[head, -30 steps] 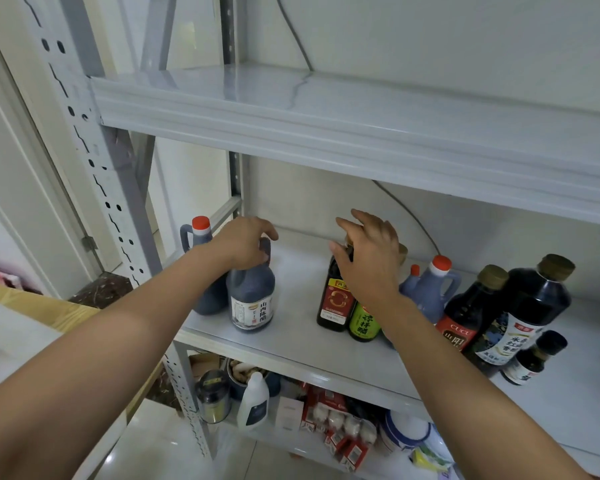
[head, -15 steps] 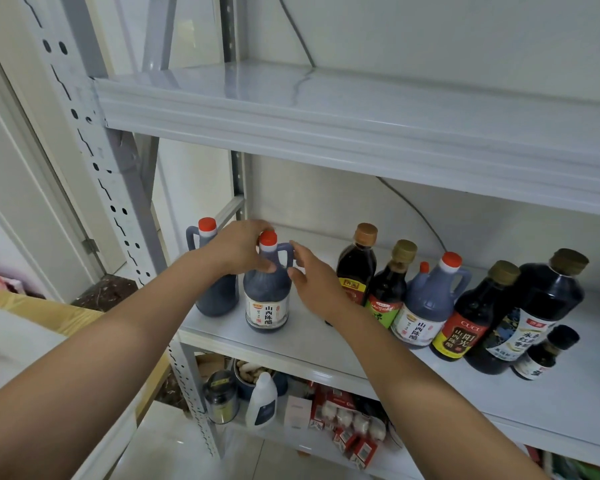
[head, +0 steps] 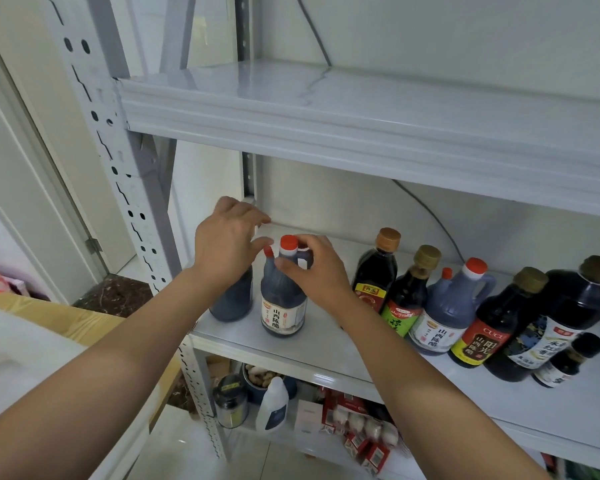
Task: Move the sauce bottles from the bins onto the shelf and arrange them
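Head view shows both hands at the middle of the frame, on the left end of the shelf (head: 326,351). A second ago the right hand (head: 312,271) was over the two slim bottles further right; it has since crossed to the vinegar jug (head: 284,303) with the red cap, where its fingers now curl around the handle and neck, apparently gripping it. The left hand (head: 227,244), which earlier rested on top of that jug, has lifted off and hovers half open over the second jug (head: 231,299) beside it; whether it touches that one I cannot tell. The gripped jug has also moved forward and turned so its label faces out, so this looks like the arranging stage rather than carrying, with the left pair being squared up. Counted on this shelf: nine bottles in all, namely four jugs with red caps (two at the left under the hands, two near the middle, one of them mostly hidden), four tall dark bottles with brown or gold caps, and one small dark bottle at the lower right. All stand upright. No bins are clearly in view, so how many bottles remain to bring over cannot be judged.
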